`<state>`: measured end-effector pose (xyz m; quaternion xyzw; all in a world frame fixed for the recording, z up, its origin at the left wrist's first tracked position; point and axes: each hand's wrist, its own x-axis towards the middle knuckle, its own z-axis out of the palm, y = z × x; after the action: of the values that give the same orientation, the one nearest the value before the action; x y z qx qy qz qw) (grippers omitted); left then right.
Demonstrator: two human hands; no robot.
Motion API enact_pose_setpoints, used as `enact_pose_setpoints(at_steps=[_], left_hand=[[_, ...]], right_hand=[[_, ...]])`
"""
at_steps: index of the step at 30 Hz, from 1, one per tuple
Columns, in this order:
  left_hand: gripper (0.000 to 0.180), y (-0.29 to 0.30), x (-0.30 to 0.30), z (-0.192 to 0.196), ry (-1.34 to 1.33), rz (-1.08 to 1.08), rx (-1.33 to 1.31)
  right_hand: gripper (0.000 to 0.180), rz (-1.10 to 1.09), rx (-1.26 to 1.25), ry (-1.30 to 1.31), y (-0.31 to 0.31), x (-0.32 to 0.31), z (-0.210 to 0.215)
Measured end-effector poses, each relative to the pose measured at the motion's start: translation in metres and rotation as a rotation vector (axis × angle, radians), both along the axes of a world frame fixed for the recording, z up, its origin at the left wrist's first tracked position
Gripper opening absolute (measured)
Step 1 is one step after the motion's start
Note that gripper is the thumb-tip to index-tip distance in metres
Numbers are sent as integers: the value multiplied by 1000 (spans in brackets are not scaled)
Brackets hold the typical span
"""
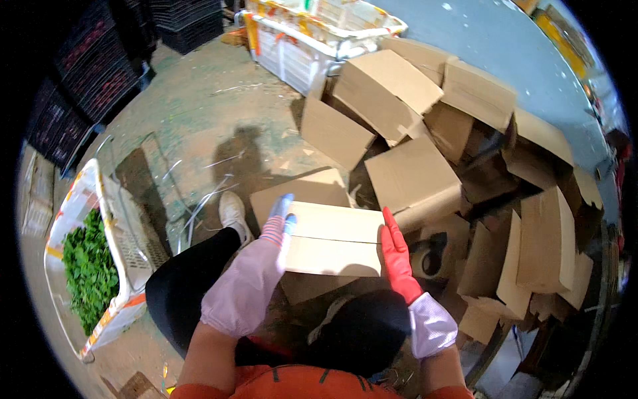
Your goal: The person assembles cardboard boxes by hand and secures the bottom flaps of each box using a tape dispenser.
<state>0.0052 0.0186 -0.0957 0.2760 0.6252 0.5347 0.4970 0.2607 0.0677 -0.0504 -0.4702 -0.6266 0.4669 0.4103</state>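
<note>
White crate point(116, 266) of green leaves point(90, 269), well left of the fingers. Left hand point(278, 223) and right hand point(395, 249), fingers extended and pressed together, clasp the ends of a cardboard box point(332, 238); its flaps lie closed, unsealed, contents hidden. Right: heaped empty cartons point(465, 153).

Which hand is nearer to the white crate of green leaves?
Left. The left hand rests on the cardboard box's left edge, toward the crate; the right hand grips the box's far edge.
</note>
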Motion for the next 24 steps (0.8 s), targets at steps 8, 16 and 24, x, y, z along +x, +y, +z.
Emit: enact_pose_setpoints(at_steps=[8, 16, 24], left_hand=[[53, 11, -6, -45, 579, -133, 325], [48, 6, -3, -22, 592, -291, 294], [42, 11, -2, -12, 557, -301, 305]], right_hand=[[55, -861, -79, -965, 33, 127, -69], [65, -944, -148, -1281, 56, 128, -50], [40, -524, -349, -78, 19, 44, -23]])
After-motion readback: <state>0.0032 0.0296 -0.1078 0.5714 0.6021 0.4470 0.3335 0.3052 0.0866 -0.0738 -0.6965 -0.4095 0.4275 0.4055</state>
